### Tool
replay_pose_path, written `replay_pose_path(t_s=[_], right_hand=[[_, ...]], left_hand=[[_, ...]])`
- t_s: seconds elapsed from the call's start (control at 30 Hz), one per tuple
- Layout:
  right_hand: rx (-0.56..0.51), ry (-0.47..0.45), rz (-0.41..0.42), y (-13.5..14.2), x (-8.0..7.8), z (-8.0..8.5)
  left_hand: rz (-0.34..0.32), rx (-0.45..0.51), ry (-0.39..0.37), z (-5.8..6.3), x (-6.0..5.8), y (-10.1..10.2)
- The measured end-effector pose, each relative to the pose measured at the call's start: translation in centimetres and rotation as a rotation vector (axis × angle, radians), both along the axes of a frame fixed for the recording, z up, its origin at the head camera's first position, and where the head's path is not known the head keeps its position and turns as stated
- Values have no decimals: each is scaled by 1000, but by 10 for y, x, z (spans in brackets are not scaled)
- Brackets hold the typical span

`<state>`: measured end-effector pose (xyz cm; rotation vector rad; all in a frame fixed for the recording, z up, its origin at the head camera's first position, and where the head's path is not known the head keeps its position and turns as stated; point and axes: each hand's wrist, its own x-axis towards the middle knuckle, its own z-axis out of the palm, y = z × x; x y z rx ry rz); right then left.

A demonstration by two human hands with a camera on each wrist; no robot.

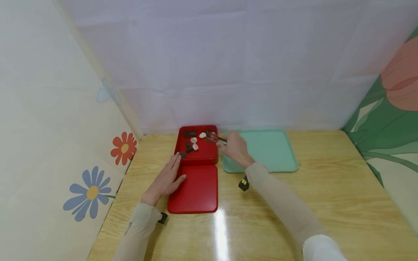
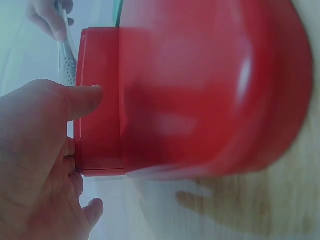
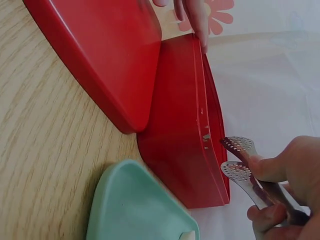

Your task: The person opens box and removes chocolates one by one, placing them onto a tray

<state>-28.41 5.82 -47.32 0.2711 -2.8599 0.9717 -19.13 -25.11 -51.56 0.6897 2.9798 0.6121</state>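
My right hand (image 1: pixel 236 148) grips metal tongs (image 3: pixel 260 189) with perforated tips. The tips stand apart at the red box's rim in the right wrist view, over its right part in the head view. Nothing shows between them. Inside the open red box (image 1: pixel 204 153) lie several small white pieces (image 1: pixel 195 146) and dark pieces (image 1: pixel 190 133). My left hand (image 1: pixel 164 180) rests at the box's front left corner, fingertips at the rim and thumb (image 2: pixel 85 101) by the front wall. Directly before the box lies a flat red lid (image 1: pixel 193 192).
A mint green tray (image 1: pixel 271 152) lies right of the box, partly behind my right hand; a small white piece (image 3: pixel 187 235) sits in it. White cloth (image 1: pixel 245 65) hangs behind the wooden table (image 1: pixel 261 217), with a flowered panel (image 1: pixel 94 145) along the left.
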Motion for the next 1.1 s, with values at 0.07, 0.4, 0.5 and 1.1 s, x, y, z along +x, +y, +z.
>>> replay_pose_path(t_s=[0.07, 0.4, 0.5, 1.1], right_hand=[[-6, -14, 8, -3, 0, -1], [-23, -62, 63, -20, -2, -1], [-5, -55, 63, -25, -2, -1], [51, -59, 69, -44, -7, -7]], left_hand=[[-2, 2, 4, 0, 0, 0], [-2, 5, 7, -1, 0, 0], [3, -1, 7, -1, 0, 0], [1, -22, -7, 2, -1, 1]])
